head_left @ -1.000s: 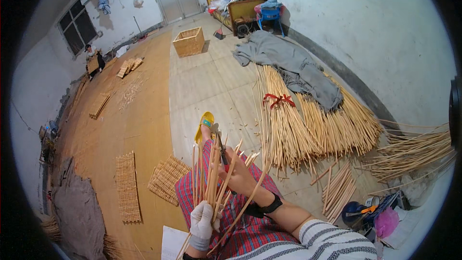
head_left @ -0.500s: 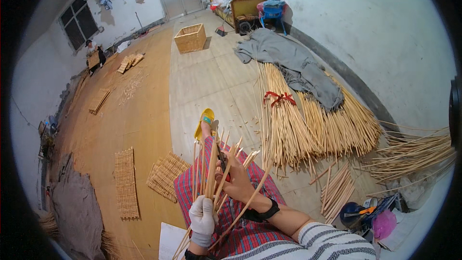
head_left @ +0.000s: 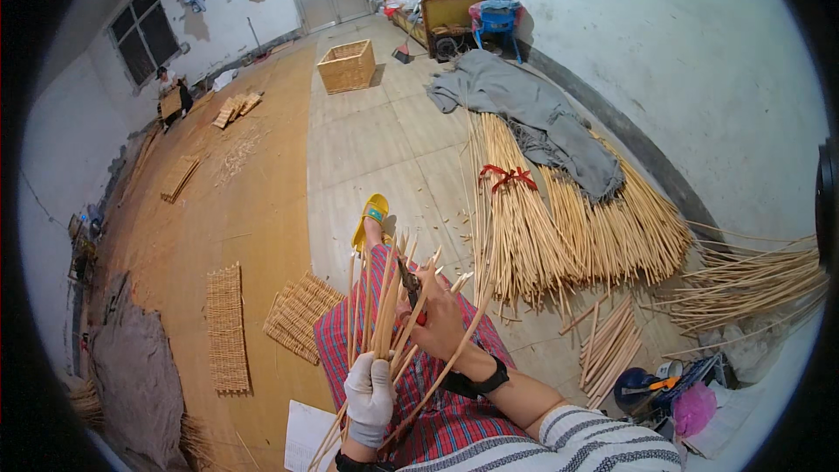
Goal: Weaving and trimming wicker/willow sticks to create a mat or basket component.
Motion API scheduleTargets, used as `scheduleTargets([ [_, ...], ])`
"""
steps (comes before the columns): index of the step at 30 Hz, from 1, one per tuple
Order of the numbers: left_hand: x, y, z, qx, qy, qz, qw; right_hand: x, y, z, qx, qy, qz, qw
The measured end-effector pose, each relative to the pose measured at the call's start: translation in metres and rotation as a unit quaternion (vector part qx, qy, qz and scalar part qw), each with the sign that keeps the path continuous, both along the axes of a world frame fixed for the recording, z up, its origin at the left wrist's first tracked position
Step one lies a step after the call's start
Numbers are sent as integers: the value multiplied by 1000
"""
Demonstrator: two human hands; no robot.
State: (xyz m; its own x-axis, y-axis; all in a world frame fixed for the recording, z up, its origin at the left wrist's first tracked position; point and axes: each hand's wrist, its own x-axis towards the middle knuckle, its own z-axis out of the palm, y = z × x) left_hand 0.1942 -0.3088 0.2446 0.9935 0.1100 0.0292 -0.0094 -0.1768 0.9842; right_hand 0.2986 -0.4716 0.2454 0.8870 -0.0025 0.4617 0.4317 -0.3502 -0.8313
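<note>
Woven cane mats, one long flat strip (head_left: 227, 328) and one fanned panel (head_left: 297, 315), lie on the tan floor at the person's left, well apart from the work. Next comes the left hand (head_left: 369, 389) in its white cloth glove, closed round the lower part of a fistful of pale straight cane sticks (head_left: 384, 315) that stand upright and splay out above the red checked lap. Just right of them the bare right hand (head_left: 441, 323) is curled round small red-handled cutters (head_left: 409, 284), their blades up among the stick tips. The likely trouble is there: the sticks fan loosely, so a blade may catch a neighbouring one or nick the fingers, and a slack grip could let thin sticks slide down out of the fist. Farther right, a big tied bundle of long cane rods (head_left: 559, 218) lies on the floor with a grey cloth (head_left: 533, 114) partly over it.
</note>
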Motion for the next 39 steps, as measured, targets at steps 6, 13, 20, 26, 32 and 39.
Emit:
scheduleTargets([
  [6,0,0,1,-14,8,3,1000,4,-2,-10,-43,4,-32,999],
  [13,1,-4,12,-101,57,4,993,-3,2,-25,119,93,32,988],
  [20,4,-2,24,-173,124,-60,975,-13,27,-26,87,40,15,995],
  [26,7,-9,25,-192,151,-56,968,-19,32,-16,172,65,64,981],
  [32,15,-4,15,-189,123,-88,970,-19,38,-34,303,164,112,932],
  [39,59,-13,7,-146,-72,41,986,-30,19,-23,447,135,96,879],
])
